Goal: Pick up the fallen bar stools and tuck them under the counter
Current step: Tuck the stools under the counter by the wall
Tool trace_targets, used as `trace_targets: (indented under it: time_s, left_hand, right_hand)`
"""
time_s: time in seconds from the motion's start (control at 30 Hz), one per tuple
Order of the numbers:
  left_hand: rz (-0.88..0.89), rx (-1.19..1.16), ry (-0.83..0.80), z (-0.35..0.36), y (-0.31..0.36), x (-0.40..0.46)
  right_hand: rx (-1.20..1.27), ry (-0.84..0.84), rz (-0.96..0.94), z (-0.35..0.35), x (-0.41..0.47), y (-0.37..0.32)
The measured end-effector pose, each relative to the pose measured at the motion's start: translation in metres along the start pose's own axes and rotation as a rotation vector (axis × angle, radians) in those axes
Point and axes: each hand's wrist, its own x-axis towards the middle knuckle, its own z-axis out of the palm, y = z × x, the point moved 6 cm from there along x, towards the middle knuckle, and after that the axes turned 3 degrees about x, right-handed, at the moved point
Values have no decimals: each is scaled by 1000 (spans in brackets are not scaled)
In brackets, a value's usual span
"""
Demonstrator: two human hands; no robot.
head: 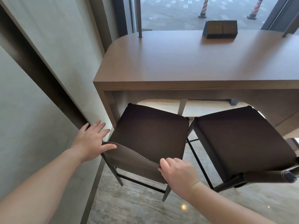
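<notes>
Left hand (91, 140) fingers spread, thumb on left stool (148, 135) backrest | right hand (178, 172) gripping that backrest | both stools upright at wooden counter (186, 62) | right stool (242, 139) alongside | polished stone floor (137, 206)

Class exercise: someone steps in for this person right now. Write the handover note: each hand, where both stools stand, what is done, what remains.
Left hand: thumb hooked over the left end of the left stool's low backrest, fingers spread open.
Right hand: gripping the backrest's right end.
Both stools are upright on the floor; the right stool stands beside it.
Their front edges sit just under the counter, most of each seat still out.
Done: both stools lifted.
Left: push each fully under the counter.
</notes>
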Motion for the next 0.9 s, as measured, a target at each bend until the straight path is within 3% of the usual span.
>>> trace_targets:
  time_s: [0.5, 0.9]
  left_hand:
    - [-81, -105, -37, -10, 13, 13]
    - [-212, -209, 23, -29, 61, 37]
  right_hand:
    - [-10, 164, -116, -9, 26, 55]
    - [-2, 106, -170, 7, 58, 153]
